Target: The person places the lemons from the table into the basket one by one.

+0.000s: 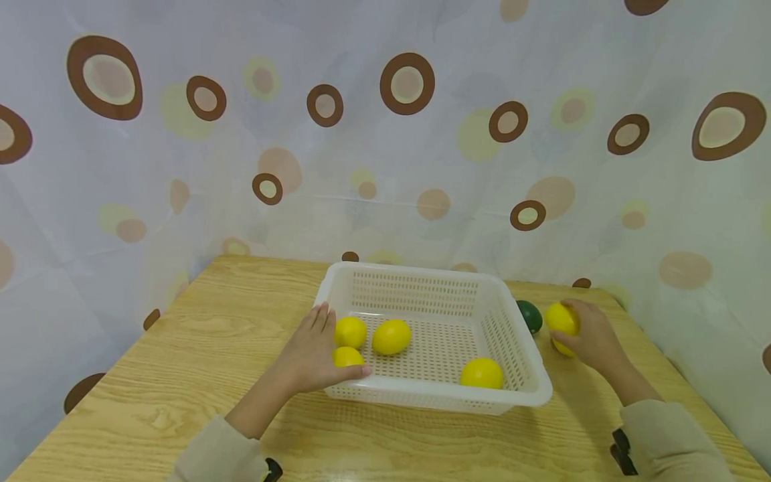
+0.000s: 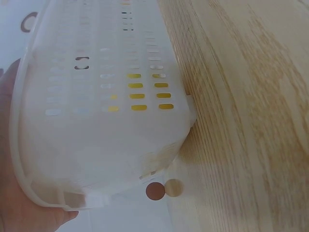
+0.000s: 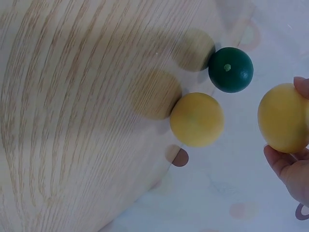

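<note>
A white plastic basket (image 1: 421, 391) with slotted walls stands on the table, several yellow lemons (image 1: 391, 337) inside it. My left hand (image 1: 313, 351) rests on its near left corner, fingers straight over the left rim and thumb stretched along the front rim. To the right of the basket, my right hand (image 1: 593, 335) grips a lemon (image 3: 282, 118) between thumb and fingers, held above the table. Another lemon (image 3: 197, 119) sits on the table below it, partly hidden in the head view. Close by, next to the basket, lies a dark green round fruit, perhaps a lime (image 3: 231, 70).
The wood-grain table (image 1: 199, 361) extends to the left and in front of the basket. Behind it and along both sides hangs a pale curtain (image 1: 361, 134) with brown and beige circles.
</note>
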Motion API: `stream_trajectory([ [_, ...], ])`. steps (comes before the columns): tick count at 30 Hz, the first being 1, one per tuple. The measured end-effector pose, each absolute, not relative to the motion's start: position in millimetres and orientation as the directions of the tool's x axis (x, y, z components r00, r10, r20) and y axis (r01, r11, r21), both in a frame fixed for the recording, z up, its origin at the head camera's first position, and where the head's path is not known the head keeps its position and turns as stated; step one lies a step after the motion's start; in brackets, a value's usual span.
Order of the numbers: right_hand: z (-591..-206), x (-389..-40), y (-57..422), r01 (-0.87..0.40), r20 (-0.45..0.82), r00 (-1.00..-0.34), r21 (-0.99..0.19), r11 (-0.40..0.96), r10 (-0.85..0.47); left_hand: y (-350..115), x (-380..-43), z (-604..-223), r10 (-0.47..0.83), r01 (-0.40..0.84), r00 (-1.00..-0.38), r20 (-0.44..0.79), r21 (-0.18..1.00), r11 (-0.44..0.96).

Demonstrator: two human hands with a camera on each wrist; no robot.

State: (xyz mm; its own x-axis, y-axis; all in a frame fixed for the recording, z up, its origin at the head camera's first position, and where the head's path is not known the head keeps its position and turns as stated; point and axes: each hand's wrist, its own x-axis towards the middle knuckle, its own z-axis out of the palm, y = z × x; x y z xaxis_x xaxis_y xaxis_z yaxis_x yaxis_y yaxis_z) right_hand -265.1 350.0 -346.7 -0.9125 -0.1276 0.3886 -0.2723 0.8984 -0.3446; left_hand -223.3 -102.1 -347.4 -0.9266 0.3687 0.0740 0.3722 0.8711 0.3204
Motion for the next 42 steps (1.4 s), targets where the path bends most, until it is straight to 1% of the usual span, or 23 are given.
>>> stream_trajectory([
  [8, -340, -266, 345, -0.268, 0.395, -0.911, -0.344, 0.900, -0.120, -101, -223, -347, 0.369, 0.369, -0.927, 0.063, 0.325, 0.871],
  [29, -326, -261, 328, -0.336, 0.454, -0.877, -0.345, 0.876, -0.158, -102, -225, -349, 0.369, 0.374, -0.926, 0.077, 0.310, 0.874],
  [42, -319, -256, 315, -0.347, 0.457, -0.875, -0.367, 0.863, -0.158, -102, -224, -349, 0.372, 0.380, -0.924, 0.088, 0.319, 0.868],
])
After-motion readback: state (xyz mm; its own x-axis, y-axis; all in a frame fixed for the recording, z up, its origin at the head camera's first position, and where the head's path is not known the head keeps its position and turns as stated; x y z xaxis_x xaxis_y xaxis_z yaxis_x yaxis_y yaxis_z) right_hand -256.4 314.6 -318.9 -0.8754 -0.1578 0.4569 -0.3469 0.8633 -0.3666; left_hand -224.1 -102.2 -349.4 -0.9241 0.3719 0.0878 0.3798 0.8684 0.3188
